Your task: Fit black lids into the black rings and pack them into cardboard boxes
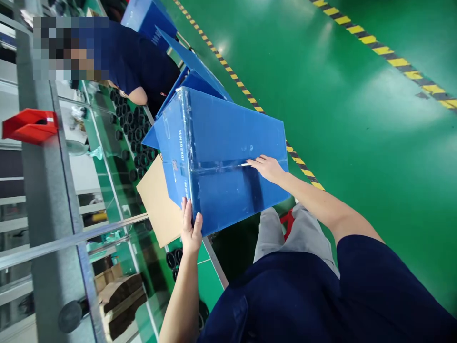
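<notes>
A large blue corrugated box lies tilted in front of me, with its taped seam running across the face toward me. My left hand grips the box's lower left edge, thumb on the face and fingers round the corner. At the seam, my right hand is closed on a thin pale tool whose tip touches the tape line. Its handle is hidden in my fingers, and I cannot tell its exact kind. Open flaps stick out at the box's far side.
A co-worker in dark blue leans over the bench at upper left, near another blue box. Several black round parts lie on the green bench. A cardboard sheet, red bin and metal rail are to the left.
</notes>
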Demonstrator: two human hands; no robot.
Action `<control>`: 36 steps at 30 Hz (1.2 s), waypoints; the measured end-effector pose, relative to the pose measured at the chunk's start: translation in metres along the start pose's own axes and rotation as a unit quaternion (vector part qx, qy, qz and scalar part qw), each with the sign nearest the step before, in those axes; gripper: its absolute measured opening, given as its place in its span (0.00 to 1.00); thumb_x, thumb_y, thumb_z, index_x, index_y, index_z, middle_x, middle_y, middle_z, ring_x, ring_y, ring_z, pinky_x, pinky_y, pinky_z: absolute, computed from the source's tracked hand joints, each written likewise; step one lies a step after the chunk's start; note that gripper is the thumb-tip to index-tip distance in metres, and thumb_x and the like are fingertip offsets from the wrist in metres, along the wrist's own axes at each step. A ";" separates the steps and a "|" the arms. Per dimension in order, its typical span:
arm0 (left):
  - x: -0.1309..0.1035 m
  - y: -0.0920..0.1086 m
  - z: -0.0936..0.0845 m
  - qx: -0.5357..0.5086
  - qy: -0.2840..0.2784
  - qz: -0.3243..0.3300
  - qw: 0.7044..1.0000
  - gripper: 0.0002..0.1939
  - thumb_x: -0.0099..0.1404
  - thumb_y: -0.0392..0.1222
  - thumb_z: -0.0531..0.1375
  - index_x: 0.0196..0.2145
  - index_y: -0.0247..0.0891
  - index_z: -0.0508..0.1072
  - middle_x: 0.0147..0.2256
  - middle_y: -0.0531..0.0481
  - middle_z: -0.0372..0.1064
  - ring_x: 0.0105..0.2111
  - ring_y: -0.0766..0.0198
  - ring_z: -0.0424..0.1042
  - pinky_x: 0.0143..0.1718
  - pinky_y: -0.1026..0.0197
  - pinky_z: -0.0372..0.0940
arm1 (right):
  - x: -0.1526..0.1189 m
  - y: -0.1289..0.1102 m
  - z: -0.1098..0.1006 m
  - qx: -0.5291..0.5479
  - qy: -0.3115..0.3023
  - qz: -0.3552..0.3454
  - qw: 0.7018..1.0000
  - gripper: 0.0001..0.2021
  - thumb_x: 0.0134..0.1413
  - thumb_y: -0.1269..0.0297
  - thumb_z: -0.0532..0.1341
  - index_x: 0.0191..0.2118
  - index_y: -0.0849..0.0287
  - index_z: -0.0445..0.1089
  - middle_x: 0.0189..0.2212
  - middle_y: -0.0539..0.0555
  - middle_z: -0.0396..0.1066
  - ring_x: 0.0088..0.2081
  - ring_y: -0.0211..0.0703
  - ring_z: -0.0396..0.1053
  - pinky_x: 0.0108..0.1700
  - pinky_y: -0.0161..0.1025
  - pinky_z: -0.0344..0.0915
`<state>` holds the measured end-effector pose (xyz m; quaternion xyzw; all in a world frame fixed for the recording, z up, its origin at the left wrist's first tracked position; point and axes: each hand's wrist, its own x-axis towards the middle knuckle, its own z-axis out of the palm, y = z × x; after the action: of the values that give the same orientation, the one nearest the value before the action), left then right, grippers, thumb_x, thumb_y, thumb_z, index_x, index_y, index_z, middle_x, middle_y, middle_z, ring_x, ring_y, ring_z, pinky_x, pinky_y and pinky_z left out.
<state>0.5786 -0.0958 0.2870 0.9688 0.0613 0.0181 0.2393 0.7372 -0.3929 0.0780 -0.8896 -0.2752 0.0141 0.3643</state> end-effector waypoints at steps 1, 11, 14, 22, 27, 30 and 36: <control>0.000 -0.001 -0.001 0.000 0.001 -0.003 1.000 0.32 0.76 0.53 0.57 0.73 0.52 0.58 0.75 0.48 0.47 0.75 0.52 0.45 0.75 0.47 0.45 | -0.006 0.008 0.004 0.000 -0.003 0.008 1.000 0.23 0.75 0.72 0.47 0.64 0.59 0.72 0.40 0.59 0.76 0.42 0.47 0.68 0.48 0.41 0.64; -0.001 0.013 -0.006 0.021 0.002 -0.031 0.999 0.32 0.76 0.52 0.57 0.74 0.52 0.56 0.74 0.51 0.49 0.74 0.51 0.47 0.76 0.48 0.45 | -0.026 0.033 0.039 0.044 0.011 0.034 0.998 0.23 0.75 0.70 0.46 0.65 0.60 0.71 0.38 0.59 0.75 0.39 0.47 0.67 0.46 0.42 0.64; 0.000 0.016 -0.007 0.035 0.002 -0.038 0.999 0.33 0.76 0.53 0.57 0.74 0.52 0.55 0.74 0.52 0.49 0.74 0.52 0.48 0.76 0.48 0.46 | -0.025 0.033 0.038 0.044 0.007 0.038 0.998 0.23 0.75 0.72 0.45 0.64 0.60 0.72 0.38 0.59 0.75 0.39 0.47 0.67 0.46 0.42 0.64; -0.007 0.009 -0.003 0.043 -0.005 -0.035 0.998 0.31 0.77 0.55 0.54 0.74 0.52 0.56 0.75 0.50 0.47 0.74 0.52 0.47 0.75 0.46 0.46 | -0.028 -0.004 -0.008 0.070 0.079 0.012 0.994 0.19 0.75 0.67 0.51 0.59 0.59 0.75 0.40 0.60 0.76 0.42 0.49 0.69 0.45 0.43 0.66; -0.008 0.007 0.001 0.043 -0.004 -0.010 0.999 0.31 0.78 0.55 0.53 0.74 0.52 0.56 0.75 0.48 0.46 0.75 0.51 0.46 0.75 0.43 0.46 | 0.020 -0.080 -0.041 0.085 0.113 -0.057 0.988 0.21 0.76 0.69 0.48 0.65 0.57 0.71 0.43 0.58 0.77 0.43 0.47 0.68 0.43 0.41 0.66; -0.006 0.011 0.002 0.037 -0.005 -0.013 0.999 0.31 0.78 0.55 0.53 0.74 0.50 0.57 0.75 0.46 0.45 0.75 0.51 0.46 0.75 0.43 0.47 | 0.046 -0.105 -0.047 0.074 0.097 -0.061 0.991 0.22 0.75 0.72 0.47 0.64 0.59 0.71 0.42 0.59 0.77 0.43 0.48 0.67 0.42 0.41 0.65; -0.004 0.014 0.005 0.032 0.000 -0.023 0.999 0.32 0.77 0.58 0.53 0.73 0.49 0.59 0.75 0.45 0.47 0.74 0.50 0.48 0.74 0.43 0.48 | 0.044 -0.096 -0.038 0.050 0.094 -0.046 0.993 0.22 0.74 0.72 0.47 0.63 0.59 0.72 0.40 0.61 0.76 0.42 0.49 0.67 0.40 0.41 0.65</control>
<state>0.5765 -0.1106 0.2893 0.9743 0.0845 0.0105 0.2085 0.7373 -0.3392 0.1762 -0.8538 -0.2796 -0.0725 0.4332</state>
